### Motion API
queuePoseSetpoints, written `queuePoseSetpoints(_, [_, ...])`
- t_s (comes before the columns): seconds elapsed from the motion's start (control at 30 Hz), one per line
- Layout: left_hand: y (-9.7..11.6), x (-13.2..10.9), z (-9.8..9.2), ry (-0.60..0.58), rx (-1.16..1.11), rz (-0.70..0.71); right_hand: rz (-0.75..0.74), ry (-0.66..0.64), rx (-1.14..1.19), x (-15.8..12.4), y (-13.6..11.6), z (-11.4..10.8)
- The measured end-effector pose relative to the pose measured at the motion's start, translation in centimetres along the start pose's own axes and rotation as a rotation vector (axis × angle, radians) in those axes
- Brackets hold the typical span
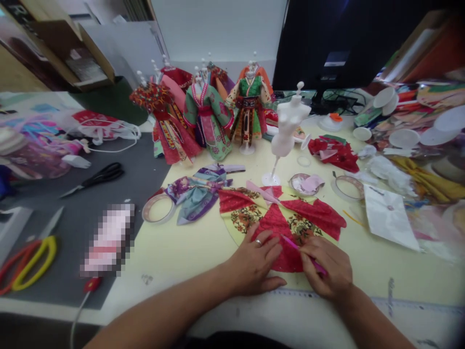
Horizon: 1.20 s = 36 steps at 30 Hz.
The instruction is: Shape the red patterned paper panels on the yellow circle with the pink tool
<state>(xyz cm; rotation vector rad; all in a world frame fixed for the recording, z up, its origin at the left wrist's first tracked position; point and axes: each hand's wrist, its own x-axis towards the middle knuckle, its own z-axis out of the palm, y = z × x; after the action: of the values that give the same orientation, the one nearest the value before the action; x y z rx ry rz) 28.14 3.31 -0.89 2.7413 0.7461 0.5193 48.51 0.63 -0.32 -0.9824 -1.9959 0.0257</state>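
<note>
Red-and-yellow floral fan-shaped paper skirt is pinned flat on the pale yellow counter by the spread left hand (ring visible), so the right hand, closed around a thin pink stick, can work its fold.

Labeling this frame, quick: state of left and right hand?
Left hand: open, flat, pressing on the red and yellow fabric piece.
Right hand: closed on a pink stick tool, its tip on the fabric.
</note>
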Motion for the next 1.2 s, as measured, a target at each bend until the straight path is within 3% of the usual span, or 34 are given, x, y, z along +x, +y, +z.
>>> queuePoseSetpoints(0.67, [0.1,0.3,-0.7,-0.052,0.066,0.005,-0.018,-0.008,-0.038,0.1,0.1,-0.2])
queuePoseSetpoints(0.8, [-0.1,0.2,-0.5,-0.01,0.061,0.026,-0.021,0.0,-0.056,0.0,0.2,-0.1])
queuePoseSetpoints(0.9, [-0.2,0.1,-0.6,0.099,0.041,0.046,-0.015,0.016,-0.091,0.0,0.2,0.0])
queuePoseSetpoints(1.0, [-0.2,-0.1,-1.0,0.258,-0.055,0.019,-0.02,0.034,-0.142,-0.1,0.3,0.1])
queuePoseSetpoints(1.1, [-0.1,-0.2,-1.6,0.384,-0.303,-0.112,-0.01,0.014,-0.132,-0.1,0.3,0.4])
queuePoseSetpoints(1.2, [0.0,-0.1,-2.1,0.365,-0.636,-0.344,0.035,-0.008,-0.091,-0.1,0.0,0.8])
